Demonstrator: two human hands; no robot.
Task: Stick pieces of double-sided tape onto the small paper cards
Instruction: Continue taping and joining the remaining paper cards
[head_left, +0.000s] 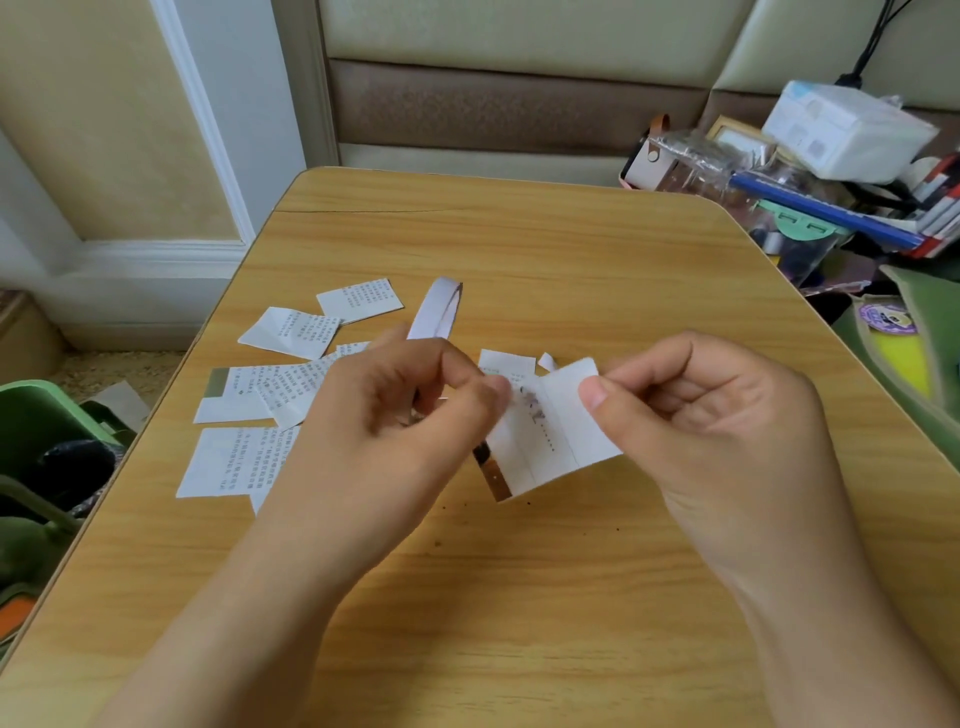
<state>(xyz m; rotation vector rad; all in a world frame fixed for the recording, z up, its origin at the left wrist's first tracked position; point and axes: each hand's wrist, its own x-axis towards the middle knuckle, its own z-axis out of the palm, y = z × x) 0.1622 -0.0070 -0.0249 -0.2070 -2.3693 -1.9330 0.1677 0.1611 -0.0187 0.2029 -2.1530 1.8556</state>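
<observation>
1. Nearest the near edge of the table (519, 597), two bare forearms reach in, one from each side, and the hands meet above the table's middle.

2. The right hand (717, 431) has its fingers curled, thumb and forefinger pinching the upper right corner of a small paper card (561, 436) held just clear of the table, its long axis tilted from near left to far right.

3. The left hand (395, 410) is curled too, its fingertips (488, 387) pinched at the card's upper left edge. They look to be pressing or peeling something there (a bit of tape or its backing, I judge, though blur hides it).

4. The card lies between the two hands, touching both. Any press along its left edge falls to the left hand, which sits right at that edge, while the right steadies the opposite corner.

5. Just beyond the left hand a strip of double-sided tape (436, 309) curls up off the table, within easy reach of that hand.

6. Toward the left edge lie more printed paper cards (291, 332), some overlapping, and one further piece (506, 361) sits just behind the held card.

7. Past the far right corner stands a heap of clutter (831, 171) (boxes, plastic, books).
</observation>
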